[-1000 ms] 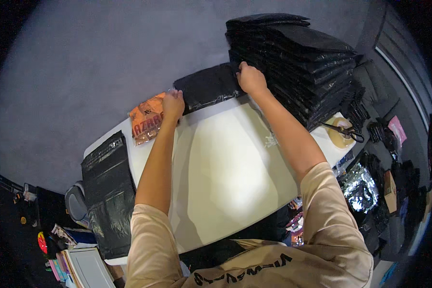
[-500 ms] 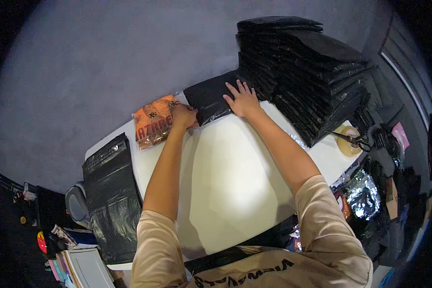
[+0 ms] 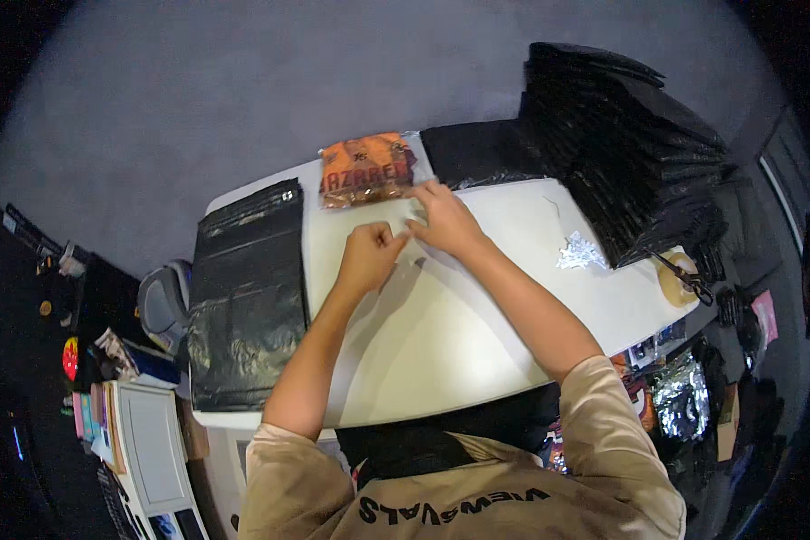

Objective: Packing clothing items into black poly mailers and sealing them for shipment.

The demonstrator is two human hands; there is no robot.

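Fingers of the left hand (image 3: 367,256) curl in toward its thumb, above the white table (image 3: 441,342); whether they pinch anything, I cannot tell. Just beside it, the right hand (image 3: 445,220) reaches forward with its fingertips at the near right corner of the orange package (image 3: 366,171), its grip unclear too. That clear-wrapped package lies flat at the table's far edge, long axis running left to right, right end slightly farther away, print upright toward the person. Right of it lies a black pouch (image 3: 481,153), then a tall stack of black bags (image 3: 616,148). Farther left, a black bag (image 3: 247,306) points its long axis toward the person.
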